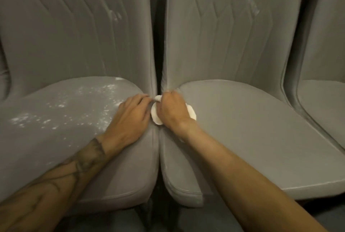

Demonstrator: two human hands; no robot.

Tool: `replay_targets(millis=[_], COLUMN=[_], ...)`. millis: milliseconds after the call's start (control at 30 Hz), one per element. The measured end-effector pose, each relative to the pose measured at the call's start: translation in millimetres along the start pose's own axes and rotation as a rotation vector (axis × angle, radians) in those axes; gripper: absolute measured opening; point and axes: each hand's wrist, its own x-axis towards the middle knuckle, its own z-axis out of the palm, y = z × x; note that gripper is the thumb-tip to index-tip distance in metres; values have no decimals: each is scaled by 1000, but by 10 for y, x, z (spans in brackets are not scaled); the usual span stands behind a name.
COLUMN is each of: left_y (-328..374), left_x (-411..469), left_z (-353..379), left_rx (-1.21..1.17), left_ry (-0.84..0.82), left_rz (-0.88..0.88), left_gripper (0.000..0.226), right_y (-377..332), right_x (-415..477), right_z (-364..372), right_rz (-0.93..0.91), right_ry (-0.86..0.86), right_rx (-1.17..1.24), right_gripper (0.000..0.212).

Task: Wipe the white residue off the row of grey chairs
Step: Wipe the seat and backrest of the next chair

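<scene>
Two grey upholstered chairs stand side by side. The left chair (61, 157) has white residue (56, 114) speckled over its seat and a smear on its backrest. The right chair (252, 138) has a mostly clean seat and a faint white smear high on its backrest. My right hand (173, 110) is closed on a white cloth (155, 117) at the gap between the seats, near the backrests. My left hand (130, 114) rests on the left seat's inner edge, its fingertips pinching the top of the same cloth.
A third grey chair (324, 101) shows at the far right edge. A dark narrow gap (158, 54) runs between the two middle chairs. Dark floor lies below the seat fronts.
</scene>
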Motion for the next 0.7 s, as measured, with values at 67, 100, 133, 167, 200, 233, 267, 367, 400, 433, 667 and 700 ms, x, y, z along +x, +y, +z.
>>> replay_targets(millis=[67,100,133,167,200,233,267,367,400,433,667,700], left_y=[-1,-1,-5,-11,-12,-14,-12,-6,-7,-12,-7,-8], left_x=[-5,-9,-12,-19,-24,-24,-23,-12,-15,-18,-31,-35], left_z=[21,37,50,54,54,47,37,23,29,37,61,64], left_rx=[-16,-14,-7,-3,-6,-10,-11,14,21,26,32,29], left_ry=[3,5,6,7,3,-5,-14,-27,-25,-17,22,27], left_rz=[-5,-3,-3,-8,-14,-18,-17,-19,-21,-25,-20,-19], left_gripper=[35,36,37,39,39,40,41,41,41,41,35,34], right_y=[-19,-6,5,2,-21,-62,-116,-204,-189,-166,-118,-159], right_x=[-227,-353,-440,-458,-406,-327,-262,-359,-491,-660,-1065,-960], right_z=[41,66,73,51,12,-23,-46,-70,-62,-57,-153,-157], right_rz=[-52,-80,-84,-69,-45,-32,-20,2,-3,-11,-74,-61], right_ry=[21,27,22,15,13,12,14,42,42,36,-1,-4], right_rx=[-74,-99,-91,-77,-63,-65,-67,-44,-30,-7,20,-30], right_gripper=[33,33,34,34,34,32,30,30,30,28,28,30])
